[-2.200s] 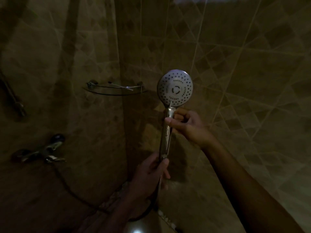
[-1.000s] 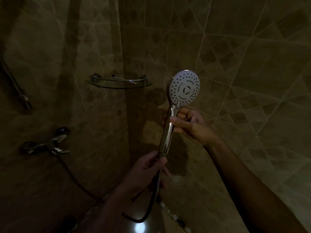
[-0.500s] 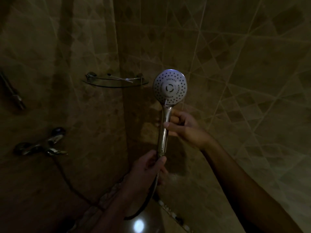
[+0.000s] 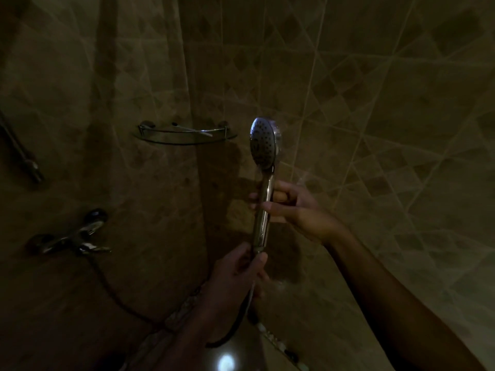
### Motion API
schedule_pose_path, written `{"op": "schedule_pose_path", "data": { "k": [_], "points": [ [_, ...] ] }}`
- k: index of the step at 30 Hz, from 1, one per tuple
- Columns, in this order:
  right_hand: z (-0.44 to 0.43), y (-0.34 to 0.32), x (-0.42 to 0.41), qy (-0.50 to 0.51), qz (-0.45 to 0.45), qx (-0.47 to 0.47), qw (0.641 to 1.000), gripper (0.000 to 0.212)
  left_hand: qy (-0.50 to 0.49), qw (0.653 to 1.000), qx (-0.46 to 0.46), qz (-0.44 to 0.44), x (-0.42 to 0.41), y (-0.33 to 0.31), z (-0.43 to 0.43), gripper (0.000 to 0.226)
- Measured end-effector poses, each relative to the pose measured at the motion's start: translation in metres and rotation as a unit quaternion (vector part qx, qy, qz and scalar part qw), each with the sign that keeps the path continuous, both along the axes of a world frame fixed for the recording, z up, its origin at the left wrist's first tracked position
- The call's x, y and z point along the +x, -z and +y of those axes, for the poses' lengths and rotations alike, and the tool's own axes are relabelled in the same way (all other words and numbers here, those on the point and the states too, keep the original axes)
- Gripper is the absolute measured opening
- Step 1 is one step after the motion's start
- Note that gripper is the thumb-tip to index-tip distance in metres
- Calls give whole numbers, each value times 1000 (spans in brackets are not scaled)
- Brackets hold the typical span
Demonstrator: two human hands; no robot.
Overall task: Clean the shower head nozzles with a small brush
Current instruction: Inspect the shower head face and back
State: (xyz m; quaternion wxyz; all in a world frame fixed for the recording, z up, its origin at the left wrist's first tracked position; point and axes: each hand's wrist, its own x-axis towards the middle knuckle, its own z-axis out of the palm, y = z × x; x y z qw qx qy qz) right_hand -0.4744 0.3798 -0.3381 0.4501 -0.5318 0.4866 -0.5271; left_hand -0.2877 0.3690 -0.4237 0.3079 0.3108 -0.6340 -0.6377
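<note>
A chrome shower head [image 4: 263,143] stands upright in the dim middle of the view, its round nozzle face turned to the left so I see it edge-on. My right hand [image 4: 292,207] is wrapped around the upper part of its handle [image 4: 263,210]. My left hand [image 4: 238,274] grips the bottom end of the handle where the dark hose [image 4: 241,317] joins. On the glass corner shelf [image 4: 184,135] lies a thin stick-like thing [image 4: 195,130], which may be the brush; I cannot tell.
The shower corner is lined with brown patterned tiles. A chrome mixer tap [image 4: 80,236] is on the left wall, with the hose running down from it. A metal rail end [image 4: 26,162] shows at far left. A bright reflection [image 4: 226,362] glints on the floor below.
The shower head has been twisted in my hands: its nozzle face pointed at me before and now points left. Both hands keep their grip on the handle.
</note>
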Motion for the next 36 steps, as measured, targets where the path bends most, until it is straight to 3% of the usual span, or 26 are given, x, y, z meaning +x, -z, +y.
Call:
{"op": "schedule_pose_path", "data": {
  "k": [7,10,14,26,30,36],
  "points": [
    [-1,0,5,43,72,-41,996,24,6,1000,-8,-14,1,0,-1,15],
    [2,2,6,5,48,-40,998,14,10,1000,-17,-22,2,0,-3,15],
    [3,0,7,-21,4,-23,1000,26,6,1000,3,-14,3,-1,-5,17],
    [-1,6,21,60,20,-31,998,12,-8,999,7,40,2,1,0,10],
    [-1,5,23,54,-12,-24,998,29,-3,1000,3,29,3,5,-6,9],
    [0,7,19,24,-37,-1,999,29,-11,1000,-2,19,0,7,-7,12]
  ]
}}
